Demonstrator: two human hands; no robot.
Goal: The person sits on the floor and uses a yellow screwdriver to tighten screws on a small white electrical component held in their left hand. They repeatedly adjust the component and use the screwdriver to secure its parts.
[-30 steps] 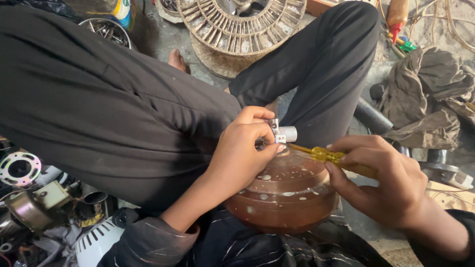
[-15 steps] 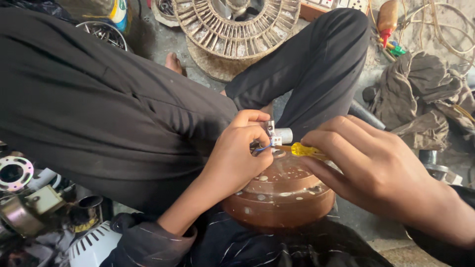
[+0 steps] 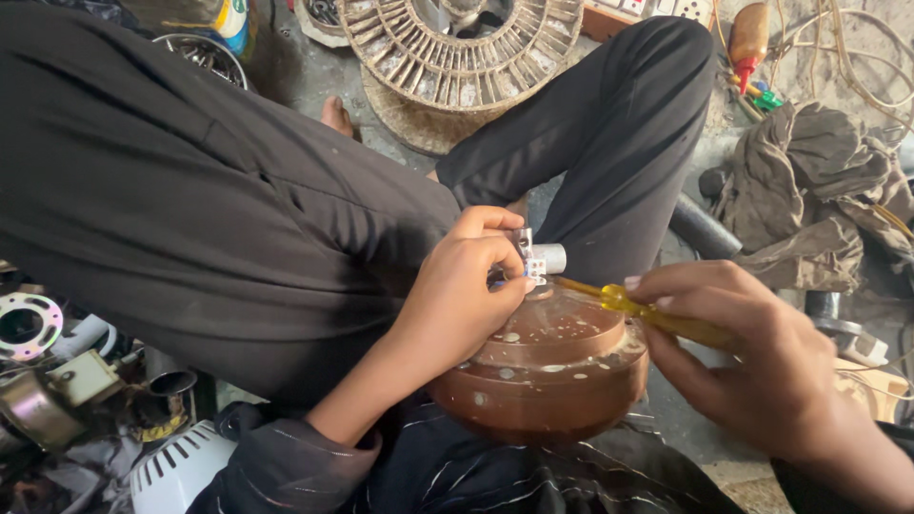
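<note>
Left hand [image 3: 466, 295] pinches small white-and-metal part [image 3: 538, 259] atop brown round motor housing [image 3: 547, 366] on lap. Right hand [image 3: 752, 362] grips yellow-handled screwdriver [image 3: 647, 312], its tip at the part. Clutter crowds both floor sides.

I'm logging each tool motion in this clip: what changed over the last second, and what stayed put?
The right hand slid in along the yellow screwdriver half a second ago, hiding most of its handle, then drew back out to the right, baring the shaft again. The left hand kept pinching the small white part atop the brown motor housing, which did not move.
</note>
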